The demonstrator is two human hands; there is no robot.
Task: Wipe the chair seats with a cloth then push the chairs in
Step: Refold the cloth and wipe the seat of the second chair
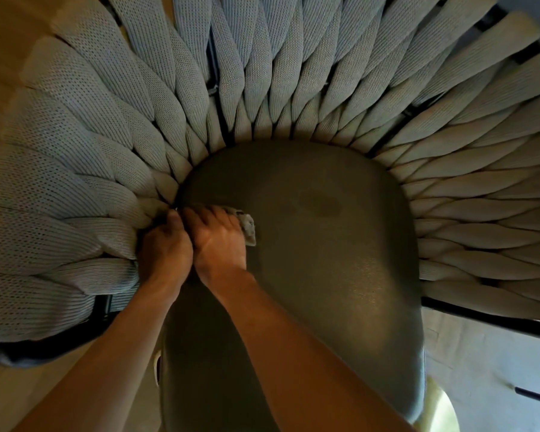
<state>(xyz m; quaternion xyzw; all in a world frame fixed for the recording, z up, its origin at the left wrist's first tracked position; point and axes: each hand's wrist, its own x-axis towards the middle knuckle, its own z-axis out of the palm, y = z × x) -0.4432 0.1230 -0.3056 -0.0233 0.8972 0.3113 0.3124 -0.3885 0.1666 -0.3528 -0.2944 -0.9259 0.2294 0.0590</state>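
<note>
A big chair (293, 120) fills the view from above. Its back is made of thick woven grey straps (75, 120) that fan out all around the seat. The seat (325, 260) is smooth, dark and rounded, and it sits in the middle with the straps curving round its far edge and both sides. Two bare arms reach in from the bottom of the view to the left edge of the seat, where the seat meets the straps. The left hand (166, 247) is right at that edge, with its fingers curled into the straps, so its grip is closed on them. The right hand (219, 241) is just beside it, touching it, and lies on the seat. Its fingers are bent over a small grey cloth (248, 226) and press it down onto the seat, so this grip holds the cloth. A bit of cloth pokes out on the right side of the hand.
</note>
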